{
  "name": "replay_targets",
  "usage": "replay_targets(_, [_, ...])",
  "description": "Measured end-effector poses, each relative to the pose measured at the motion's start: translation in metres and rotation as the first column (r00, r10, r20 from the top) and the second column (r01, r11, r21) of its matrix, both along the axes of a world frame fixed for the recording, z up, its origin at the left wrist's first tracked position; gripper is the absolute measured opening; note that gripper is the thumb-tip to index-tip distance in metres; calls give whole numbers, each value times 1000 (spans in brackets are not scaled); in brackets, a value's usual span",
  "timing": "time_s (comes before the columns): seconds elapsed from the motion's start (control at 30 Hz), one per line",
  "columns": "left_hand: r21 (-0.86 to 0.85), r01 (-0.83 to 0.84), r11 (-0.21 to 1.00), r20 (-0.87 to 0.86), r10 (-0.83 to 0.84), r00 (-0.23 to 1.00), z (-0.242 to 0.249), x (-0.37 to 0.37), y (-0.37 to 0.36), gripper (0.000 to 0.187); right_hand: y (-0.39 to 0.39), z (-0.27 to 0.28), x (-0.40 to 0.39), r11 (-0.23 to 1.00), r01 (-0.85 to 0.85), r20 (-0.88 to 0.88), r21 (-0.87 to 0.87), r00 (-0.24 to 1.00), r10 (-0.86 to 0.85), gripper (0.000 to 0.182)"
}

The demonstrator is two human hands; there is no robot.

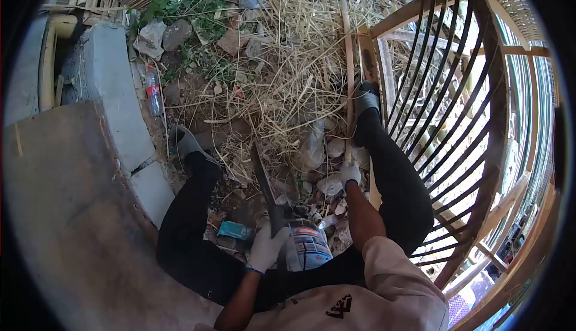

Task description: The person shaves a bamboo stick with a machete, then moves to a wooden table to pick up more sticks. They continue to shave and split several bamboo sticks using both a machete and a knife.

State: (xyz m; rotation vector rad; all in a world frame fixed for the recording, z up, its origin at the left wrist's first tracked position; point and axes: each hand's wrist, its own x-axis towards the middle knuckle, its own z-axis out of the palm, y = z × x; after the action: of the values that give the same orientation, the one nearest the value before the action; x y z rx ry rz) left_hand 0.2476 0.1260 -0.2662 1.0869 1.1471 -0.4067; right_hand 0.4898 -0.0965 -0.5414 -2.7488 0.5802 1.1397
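My left hand [266,248], in a pale glove, is closed round the lower end of a long dark blade [262,175], which points up and away over the straw. My right hand [350,174], also gloved, is wrapped round the near end of a long thin bamboo strip [349,61]. The strip runs from that hand to the top of the view, beside my right foot. Between my legs, just right of my left hand, is a container with a printed label [310,246]. The blade's grip is mostly hidden by my fingers.
Straw [282,85] and stones cover the ground ahead. A slatted frame [456,91] stands at the right. On the left are a concrete ledge [114,85], a brown board [66,169] and a plastic bottle [153,94]. A blue packet [235,231] lies near my left hand.
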Motion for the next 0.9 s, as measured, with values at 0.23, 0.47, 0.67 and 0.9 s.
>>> replay_targets(0.23, [-74,36,997,-191,-49,980,7,-10,5,29,16,-5,-5,990,121,222,-76,970,-102,61])
replay_targets(0.47, [-55,60,997,-152,-67,986,-1,-14,-4,39,30,-3,-12,989,124,202,-77,974,-107,66])
replay_targets(0.67, [39,81,996,-147,-75,986,-21,-29,-18,35,58,23,-38,907,-252,-66,337,955,290,48])
replay_targets(0.9, [49,29,998,-23,-28,999,12,-6,-8,34,153,153,-18,694,-382,-83,611,840,536,55])
